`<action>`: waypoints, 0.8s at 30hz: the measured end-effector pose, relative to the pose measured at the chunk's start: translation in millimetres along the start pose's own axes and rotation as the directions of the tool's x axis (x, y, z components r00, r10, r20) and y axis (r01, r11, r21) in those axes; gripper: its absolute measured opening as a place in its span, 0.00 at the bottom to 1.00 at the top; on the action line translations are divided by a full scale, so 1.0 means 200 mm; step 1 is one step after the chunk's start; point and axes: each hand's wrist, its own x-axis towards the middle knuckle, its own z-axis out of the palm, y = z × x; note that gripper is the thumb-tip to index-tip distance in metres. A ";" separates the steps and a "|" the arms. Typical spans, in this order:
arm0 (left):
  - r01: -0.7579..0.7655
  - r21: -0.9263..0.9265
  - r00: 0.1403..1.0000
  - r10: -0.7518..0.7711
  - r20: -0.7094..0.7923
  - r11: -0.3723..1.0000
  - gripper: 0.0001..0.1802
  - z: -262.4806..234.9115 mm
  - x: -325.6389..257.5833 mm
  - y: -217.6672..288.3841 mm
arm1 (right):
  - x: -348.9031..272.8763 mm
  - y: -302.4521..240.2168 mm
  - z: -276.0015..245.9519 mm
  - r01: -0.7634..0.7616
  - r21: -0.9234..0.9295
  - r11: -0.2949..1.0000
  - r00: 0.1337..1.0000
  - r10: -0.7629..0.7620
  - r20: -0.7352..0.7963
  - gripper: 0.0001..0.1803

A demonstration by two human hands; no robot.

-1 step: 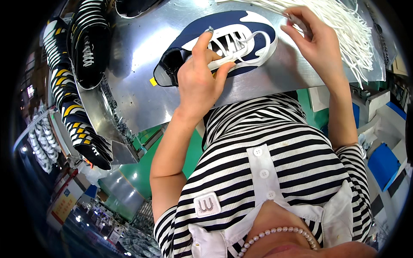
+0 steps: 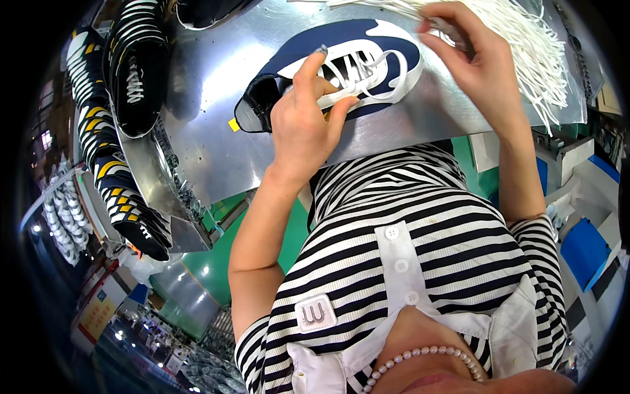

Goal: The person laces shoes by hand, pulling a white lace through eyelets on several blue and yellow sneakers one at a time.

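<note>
A navy and white sneaker [image 2: 314, 41] lies on its side on the metal table, its toe to the right and its opening to the left. White shoelace [image 2: 400, 60] runs through part of its eyelets, with a loose loop toward the toe. My left hand [image 2: 303, 111] grips the shoe at the throat, thumb on the near side and index finger over the lacing; the other fingers are partly hidden. Right of the toe, my right hand [image 2: 474, 62] is raised with fingers bent together. Something thin and greyish shows between them, too blurred to name.
A pile of white laces [image 2: 535, 59] spreads over the table [image 2: 216, 151] behind my right hand. At the left, a black striped shoe [image 2: 136, 85] stands by a stacked row of shoes [image 2: 108, 164]. Another dark shoe [image 2: 207, 12] sits at the far edge. Blue bins [image 2: 583, 253] are at right.
My right hand has shifted slightly left and away from me, its fingertips nearer the strands of the lace pile. My left hand and the sneaker stay in place.
</note>
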 end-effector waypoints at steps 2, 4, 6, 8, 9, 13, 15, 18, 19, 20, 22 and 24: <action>-0.030 -0.032 1.000 0.030 0.004 0.999 0.34 0.02 0.00 -0.01 | 0.06 -0.10 0.07 0.084 0.067 0.994 0.986 -0.093 0.138 0.12; -0.037 -0.045 0.999 0.037 0.020 0.998 0.33 0.02 -0.02 0.01 | 0.12 -0.19 0.10 0.109 -0.006 0.994 0.905 -0.097 0.415 0.13; -0.015 -0.053 1.000 0.014 -0.023 0.998 0.32 0.03 -0.05 0.00 | 0.10 -0.11 0.22 0.175 -0.125 0.977 0.897 -0.106 0.428 0.08; 0.031 -0.072 0.999 -0.034 -0.034 0.997 0.32 0.02 -0.06 0.00 | 0.05 -0.10 0.22 0.167 -0.231 0.958 0.896 -0.050 0.442 0.08; -0.013 -0.042 0.999 0.012 -0.034 0.999 0.32 0.03 -0.06 0.00 | 0.04 -0.10 0.21 0.170 -0.268 0.948 0.884 -0.027 0.466 0.08; 0.015 -0.086 0.999 -0.017 -0.033 0.996 0.33 0.05 -0.04 -0.01 | 0.06 -0.10 0.20 0.126 -0.362 0.924 0.820 0.108 0.562 0.09; 0.003 -0.085 0.999 -0.006 -0.035 0.996 0.33 0.05 -0.04 -0.01 | 0.08 -0.10 0.20 0.065 -0.354 0.933 0.794 0.167 0.585 0.09; -0.033 -0.078 0.999 0.030 -0.041 0.996 0.31 0.05 -0.03 -0.01 | 0.10 -0.07 0.19 -0.134 -0.218 0.967 0.769 0.240 0.592 0.10; -0.038 -0.083 0.999 0.035 -0.037 0.996 0.31 0.05 -0.03 -0.01 | 0.11 -0.05 0.18 -0.260 -0.115 0.959 0.748 0.275 0.604 0.10; -0.042 -0.088 0.999 0.040 -0.032 0.995 0.30 0.05 -0.02 -0.01 | 0.12 -0.04 0.17 -0.381 -0.012 0.924 0.723 0.306 0.619 0.10; -0.038 -0.084 0.999 0.041 0.031 0.996 0.27 0.03 -0.01 0.00 | 0.11 -0.04 0.17 -0.506 0.138 0.852 0.728 0.336 0.597 0.10; -0.067 -0.051 0.992 0.072 0.105 0.996 0.28 0.01 0.01 0.00 | 0.09 -0.02 0.18 -0.528 0.299 0.795 0.778 0.311 0.546 0.10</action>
